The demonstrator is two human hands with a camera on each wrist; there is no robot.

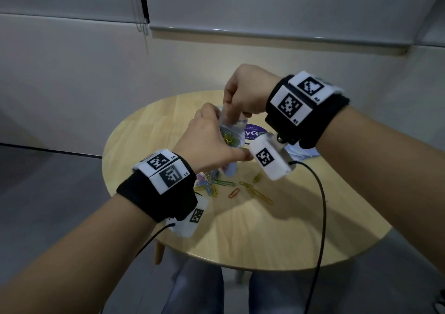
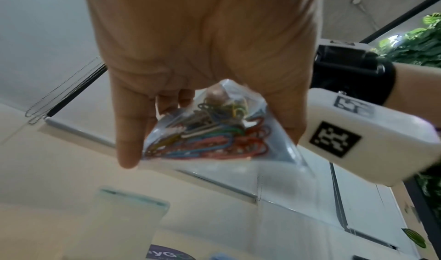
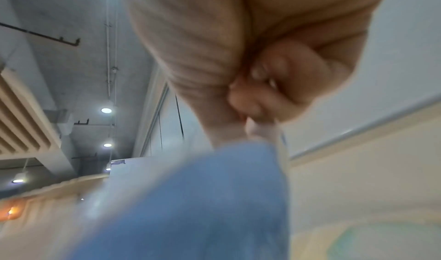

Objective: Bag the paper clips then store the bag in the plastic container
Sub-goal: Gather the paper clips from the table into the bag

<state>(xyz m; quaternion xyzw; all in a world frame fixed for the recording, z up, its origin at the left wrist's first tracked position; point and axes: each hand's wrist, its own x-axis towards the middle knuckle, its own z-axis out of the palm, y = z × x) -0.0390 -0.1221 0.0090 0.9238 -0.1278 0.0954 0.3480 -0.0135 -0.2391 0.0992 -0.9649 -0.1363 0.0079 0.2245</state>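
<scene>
While the left hand (image 1: 207, 143) grips the part-filled bag (image 2: 210, 132) above the table (image 1: 265, 236) and the right hand (image 1: 245, 92) pinches its mouth, loose paper clips (image 1: 243, 188) remain on the table beneath the bag, so bagging is judged unfinished and storing not begun.

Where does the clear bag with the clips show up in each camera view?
Head: the bag is centre frame, above the table, held between left hand and right hand.
Left wrist: centre, full of coloured clips, hanging from the left hand's fingers.
Right wrist: too blurred to tell; a pale scrap shows at the right hand's fingertips.
Shared landmark: the purple sticker, also at the left wrist view's bottom edge.
</scene>
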